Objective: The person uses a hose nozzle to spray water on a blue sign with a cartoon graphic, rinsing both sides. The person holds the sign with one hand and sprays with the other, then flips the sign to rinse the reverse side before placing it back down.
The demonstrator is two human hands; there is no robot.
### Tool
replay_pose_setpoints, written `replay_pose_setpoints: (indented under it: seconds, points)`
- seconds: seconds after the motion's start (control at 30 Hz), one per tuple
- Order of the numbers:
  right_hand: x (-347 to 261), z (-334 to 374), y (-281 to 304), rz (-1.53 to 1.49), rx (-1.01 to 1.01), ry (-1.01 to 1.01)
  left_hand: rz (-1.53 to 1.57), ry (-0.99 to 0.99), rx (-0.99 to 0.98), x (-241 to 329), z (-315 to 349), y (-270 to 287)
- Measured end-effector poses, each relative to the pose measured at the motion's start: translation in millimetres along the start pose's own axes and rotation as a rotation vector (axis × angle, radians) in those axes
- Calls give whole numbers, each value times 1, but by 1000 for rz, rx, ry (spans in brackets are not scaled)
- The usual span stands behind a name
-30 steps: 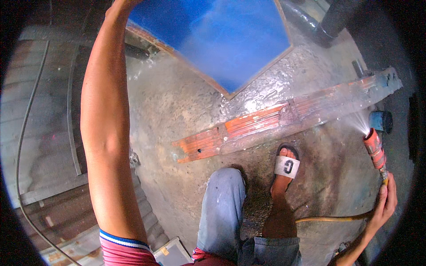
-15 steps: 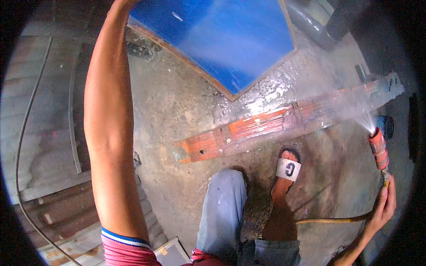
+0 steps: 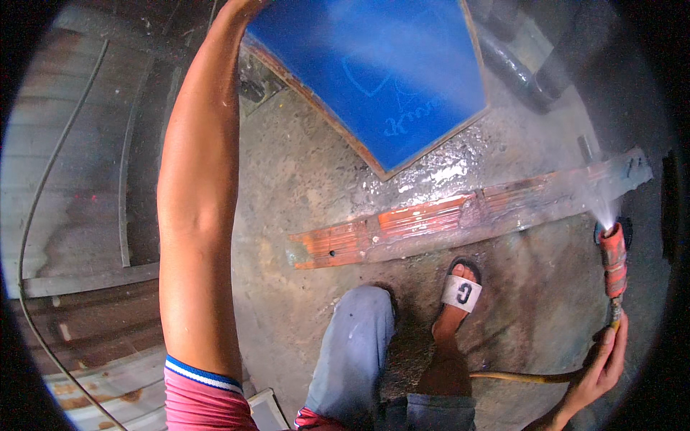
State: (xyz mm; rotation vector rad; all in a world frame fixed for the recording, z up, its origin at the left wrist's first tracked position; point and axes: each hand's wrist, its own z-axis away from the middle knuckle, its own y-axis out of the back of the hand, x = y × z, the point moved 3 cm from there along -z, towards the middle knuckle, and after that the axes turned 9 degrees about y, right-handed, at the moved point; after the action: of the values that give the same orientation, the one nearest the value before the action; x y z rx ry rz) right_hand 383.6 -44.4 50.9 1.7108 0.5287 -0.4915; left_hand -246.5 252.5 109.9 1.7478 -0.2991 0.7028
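Reference landmark: the orange-red ribbed bar lying across the concrete floor.

Status. Spraying is under way: water fans out of the red nozzle, just on the near side of the bar's right end. The blue panel stands beyond the bar, its lowest corner pointing at the bar's middle. The floor between panel and bar shines wet, so wetting there appears done. Pale drawn lines are present on the panel; if these are to come off, that portion is judged outstanding (mist veils its upper area).

Hands. The right hand, nearer than the bar's right end, has its fingers closed around the yellow hose below the nozzle. The left arm passes the bar's left end toward the panel; its hand is outside the view, and its finger state cannot be told.

Clearances. Open floor lies off the bar's left end. On the near side, the sandalled foot stands close to the bar. Beyond its right half, a dark pipe restricts room beside the panel's right edge.
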Motion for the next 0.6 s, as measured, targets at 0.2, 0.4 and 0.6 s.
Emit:
replay_pose_setpoints:
  seconds: [0.2,0.4,0.6]
  points:
    - [-16,-3,0,49,-124,180,64,-124,-5,9,12,-1]
    - [-18,-6,1,64,-174,204,78,-59,-23,10,11,-4]
    - [-12,-9,0,82,-169,219,67,-15,-66,-4,-1,-4]
